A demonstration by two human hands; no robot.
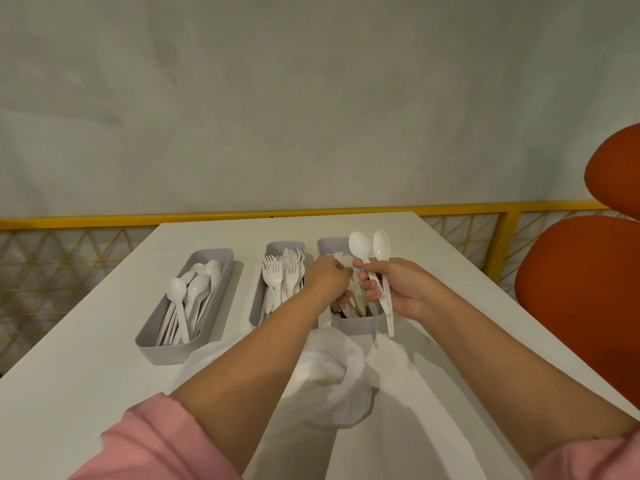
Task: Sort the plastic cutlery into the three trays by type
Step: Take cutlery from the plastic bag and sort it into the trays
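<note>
Glossy, oval-bowled white plastic spoons (360, 244)

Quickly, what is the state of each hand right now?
Left hand: closed on knives inside the right tray.
Right hand: closed, holding two spoons.

It looked like a café or canteen seating area rather than a home. A plain white counter (86, 358) stood with its far edge against a yellow metal rail (104, 222) filled in with a diamond-patterned lattice panel (45, 268), and above that rose a bare pale wall (311, 98). Beyond the counter's right edge sat rounded orange chairs (581, 292). Disposable plastic spoons (188, 299) and forks (282, 275) lay stocked in grey trays (162, 353) near the far edge
</note>
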